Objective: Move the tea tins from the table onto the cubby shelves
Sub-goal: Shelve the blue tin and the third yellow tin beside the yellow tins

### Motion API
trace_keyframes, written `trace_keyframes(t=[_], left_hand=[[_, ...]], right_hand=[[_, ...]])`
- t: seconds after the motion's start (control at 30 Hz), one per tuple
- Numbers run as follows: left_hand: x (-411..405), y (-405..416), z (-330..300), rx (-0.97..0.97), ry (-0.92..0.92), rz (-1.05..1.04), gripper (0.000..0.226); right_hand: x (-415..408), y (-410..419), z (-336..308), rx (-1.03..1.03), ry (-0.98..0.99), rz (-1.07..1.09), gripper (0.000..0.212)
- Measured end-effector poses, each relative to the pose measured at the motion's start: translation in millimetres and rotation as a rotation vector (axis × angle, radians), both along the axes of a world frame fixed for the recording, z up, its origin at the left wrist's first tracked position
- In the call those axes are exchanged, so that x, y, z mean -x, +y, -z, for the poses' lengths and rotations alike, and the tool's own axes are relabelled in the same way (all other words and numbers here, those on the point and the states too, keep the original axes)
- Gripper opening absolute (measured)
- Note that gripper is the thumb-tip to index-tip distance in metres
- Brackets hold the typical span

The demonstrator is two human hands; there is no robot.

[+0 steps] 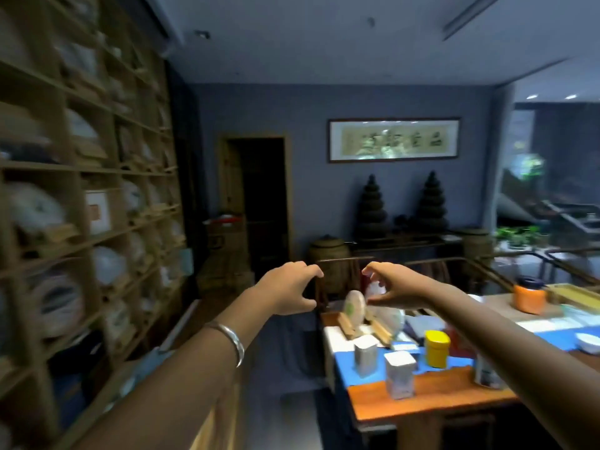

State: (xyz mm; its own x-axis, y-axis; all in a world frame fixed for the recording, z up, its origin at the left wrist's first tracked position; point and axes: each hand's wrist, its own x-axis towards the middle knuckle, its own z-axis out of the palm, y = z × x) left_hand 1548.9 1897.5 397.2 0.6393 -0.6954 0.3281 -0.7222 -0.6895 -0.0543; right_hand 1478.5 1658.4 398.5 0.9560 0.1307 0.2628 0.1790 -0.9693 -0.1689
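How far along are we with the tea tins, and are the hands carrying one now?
Done: cannot tell; the cubby shelves are blurred and no tin shows clearly there. In hand: nothing; the left hand and right hand are both raised, fingers curved, holding nothing. Left: two silver tins and a yellow tin stand on the table, an orange canister farther back.

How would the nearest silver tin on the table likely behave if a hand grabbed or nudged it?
The nearest silver tin stands tall on a narrow base close to the table edge, so a sideways nudge might tip it or send it off. Its boxy shape suggests it won't roll. The shiny sides look smooth, possibly slippery; gripping two opposite faces seems safest.
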Motion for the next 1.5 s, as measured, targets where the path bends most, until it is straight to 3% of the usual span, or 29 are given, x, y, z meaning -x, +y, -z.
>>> trace_keyframes(t=[0.23, 0.47, 0.7, 1.27, 1.5], left_hand=[[9.7, -163.9, 36.3, -0.036, 0.057, 0.163, 0.054], [-0.2, -284.4, 50.3, -0.084, 0.168, 0.162, 0.06], [-28.2, -355.1, 82.2, 0.032, 0.365, 0.114, 0.061], [-232.9, -458.3, 159.6, -0.024, 0.503, 0.041, 0.06], [-307.1, -487.4, 213.4, -0.116, 0.588, 0.01, 0.056]], right_hand=[[63.8, -145.1, 13.4, -0.018, 0.078, 0.245, 0.059], [70.8, -258.4, 25.4, 0.014, 0.172, 0.303, 0.059], [43.2, -331.5, 46.6, 0.093, 0.253, 0.297, 0.06], [-175.6, -427.7, 116.6, 0.051, 0.379, 0.225, 0.056], [-270.8, -460.4, 176.9, 0.017, 0.461, 0.134, 0.059]])
